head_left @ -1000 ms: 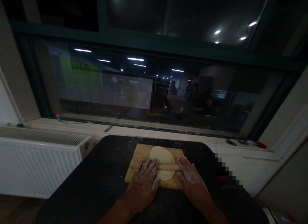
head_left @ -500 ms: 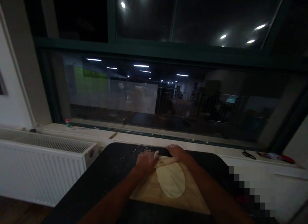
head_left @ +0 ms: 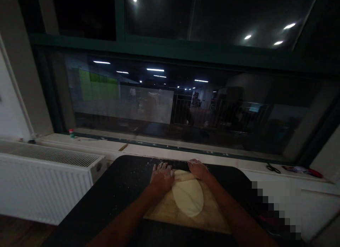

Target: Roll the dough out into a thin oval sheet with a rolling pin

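A pale oval sheet of dough (head_left: pixel 188 199) lies on a wooden board (head_left: pixel 159 213). Across its far part runs a wooden rolling pin (head_left: pixel 184 177), with a bit of dough showing beyond it. My left hand (head_left: pixel 162 176), dusted with flour, rests over the pin's left end with its fingers stretched forward and spread. Over the right end lies my right hand (head_left: pixel 198 169), also floury, its fingers reaching forward past the pin. Both palms cover the ends of the pin.
The board is on a black table (head_left: pixel 117 190) sprinkled with flour. Behind it runs a white windowsill (head_left: pixel 154 149) with scissors (head_left: pixel 273 168) and a small red-capped container (head_left: pixel 71 133). A white radiator (head_left: pixel 47 187) stands at the left, below a dark window.
The fingers of my left hand have gone from bent to stretched out and spread. My right hand has shifted slightly right. The rolling pin stays across the far part of the dough.
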`<action>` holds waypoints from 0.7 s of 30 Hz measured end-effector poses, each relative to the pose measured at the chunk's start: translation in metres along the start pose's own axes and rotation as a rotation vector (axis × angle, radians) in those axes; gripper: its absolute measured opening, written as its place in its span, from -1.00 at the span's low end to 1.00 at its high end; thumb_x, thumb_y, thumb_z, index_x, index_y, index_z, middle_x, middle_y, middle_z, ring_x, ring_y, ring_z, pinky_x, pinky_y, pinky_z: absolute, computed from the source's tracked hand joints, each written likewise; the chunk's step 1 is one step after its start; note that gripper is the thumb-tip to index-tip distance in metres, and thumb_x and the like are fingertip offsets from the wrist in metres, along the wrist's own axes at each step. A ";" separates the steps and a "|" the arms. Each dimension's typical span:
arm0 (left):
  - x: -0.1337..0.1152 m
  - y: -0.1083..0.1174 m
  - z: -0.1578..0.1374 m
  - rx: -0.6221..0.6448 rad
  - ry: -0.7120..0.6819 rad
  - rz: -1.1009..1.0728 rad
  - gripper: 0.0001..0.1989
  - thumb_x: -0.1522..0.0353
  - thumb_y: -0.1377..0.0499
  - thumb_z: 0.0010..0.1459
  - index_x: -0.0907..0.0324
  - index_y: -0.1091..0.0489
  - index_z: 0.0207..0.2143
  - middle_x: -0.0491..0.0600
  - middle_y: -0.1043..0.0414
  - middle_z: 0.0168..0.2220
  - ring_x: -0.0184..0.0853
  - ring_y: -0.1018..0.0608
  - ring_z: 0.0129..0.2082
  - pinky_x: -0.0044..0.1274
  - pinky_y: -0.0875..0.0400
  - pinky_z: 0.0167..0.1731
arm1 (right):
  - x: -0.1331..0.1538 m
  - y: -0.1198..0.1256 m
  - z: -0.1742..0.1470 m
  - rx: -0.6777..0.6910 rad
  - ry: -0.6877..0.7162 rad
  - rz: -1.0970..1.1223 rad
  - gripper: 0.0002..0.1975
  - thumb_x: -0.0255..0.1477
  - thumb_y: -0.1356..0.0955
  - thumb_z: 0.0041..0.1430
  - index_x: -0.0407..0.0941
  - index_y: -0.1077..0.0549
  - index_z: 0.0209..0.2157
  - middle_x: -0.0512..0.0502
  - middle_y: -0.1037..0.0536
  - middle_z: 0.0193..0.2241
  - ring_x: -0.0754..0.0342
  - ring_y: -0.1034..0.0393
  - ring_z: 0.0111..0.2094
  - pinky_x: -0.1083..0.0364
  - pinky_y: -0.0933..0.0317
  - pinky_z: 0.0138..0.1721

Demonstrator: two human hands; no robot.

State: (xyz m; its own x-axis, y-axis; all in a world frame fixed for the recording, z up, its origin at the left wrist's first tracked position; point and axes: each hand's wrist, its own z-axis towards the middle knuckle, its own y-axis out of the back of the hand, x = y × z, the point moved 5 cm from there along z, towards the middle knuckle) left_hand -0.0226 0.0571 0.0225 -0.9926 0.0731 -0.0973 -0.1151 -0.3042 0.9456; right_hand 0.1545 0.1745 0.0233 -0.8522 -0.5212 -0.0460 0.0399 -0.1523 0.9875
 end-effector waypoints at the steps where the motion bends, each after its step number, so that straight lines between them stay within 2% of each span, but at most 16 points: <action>1: -0.004 0.000 -0.005 -0.021 -0.006 -0.006 -0.56 0.28 0.07 0.49 0.14 -0.47 0.22 0.19 -0.46 0.30 0.02 -0.43 0.33 -0.05 -0.27 0.30 | 0.001 0.000 -0.011 0.005 0.006 0.001 -0.58 -0.50 -0.23 0.37 -0.20 -0.61 0.09 -0.26 -0.56 0.24 -0.01 -0.35 0.34 0.12 -0.13 0.37; 7: -0.025 0.004 -0.040 -0.139 -0.111 -0.051 -0.50 0.31 0.09 0.49 0.16 -0.36 0.35 0.12 -0.37 0.38 0.01 -0.37 0.40 -0.04 -0.23 0.37 | 0.008 0.009 -0.089 -0.046 -0.099 -0.001 -0.45 -0.43 -0.09 0.46 -0.29 -0.46 0.28 -0.37 -0.40 0.35 -0.11 -0.25 0.41 -0.09 -0.10 0.47; 11: -0.026 0.005 -0.068 -0.135 -0.179 -0.081 -0.50 0.30 0.07 0.49 0.14 -0.31 0.39 0.07 -0.33 0.40 0.00 -0.37 0.40 0.02 -0.13 0.42 | 0.022 0.014 -0.148 -0.186 -0.170 0.093 -0.40 -0.33 -0.03 0.49 -0.19 -0.49 0.28 -0.23 -0.48 0.31 -0.11 -0.31 0.38 -0.11 -0.18 0.45; 15: -0.019 0.007 -0.096 -0.113 -0.288 -0.109 -0.49 0.29 0.06 0.50 0.10 -0.23 0.43 0.01 -0.29 0.43 -0.07 -0.32 0.43 -0.03 -0.20 0.41 | 0.040 0.006 -0.200 -0.329 -0.154 0.126 -0.42 -0.25 -0.06 0.47 0.00 -0.49 0.28 -0.09 -0.51 0.29 -0.11 -0.36 0.35 -0.15 -0.28 0.40; 18: -0.015 0.008 -0.107 -0.133 -0.347 -0.097 -0.47 0.30 0.05 0.50 0.10 -0.19 0.45 0.00 -0.27 0.44 -0.10 -0.31 0.43 -0.06 -0.22 0.40 | 0.046 -0.001 -0.213 -0.363 -0.109 0.122 -0.44 -0.21 -0.08 0.47 0.06 -0.47 0.30 -0.03 -0.45 0.33 -0.10 -0.33 0.37 -0.17 -0.29 0.41; 21: -0.016 0.007 -0.101 -0.149 -0.335 -0.090 -0.48 0.27 0.02 0.49 0.10 -0.20 0.44 0.02 -0.29 0.43 -0.09 -0.35 0.41 -0.05 -0.19 0.41 | 0.039 0.002 -0.195 -0.322 -0.106 0.085 -0.44 -0.27 -0.08 0.48 -0.05 -0.44 0.32 -0.11 -0.42 0.35 -0.10 -0.28 0.40 -0.16 -0.24 0.43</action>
State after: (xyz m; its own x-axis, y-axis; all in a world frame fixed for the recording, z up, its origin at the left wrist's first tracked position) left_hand -0.0114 -0.0418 -0.0008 -0.9132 0.4047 -0.0474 -0.2298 -0.4154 0.8801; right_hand 0.2226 -0.0098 -0.0062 -0.8875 -0.4558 0.0675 0.2614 -0.3775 0.8884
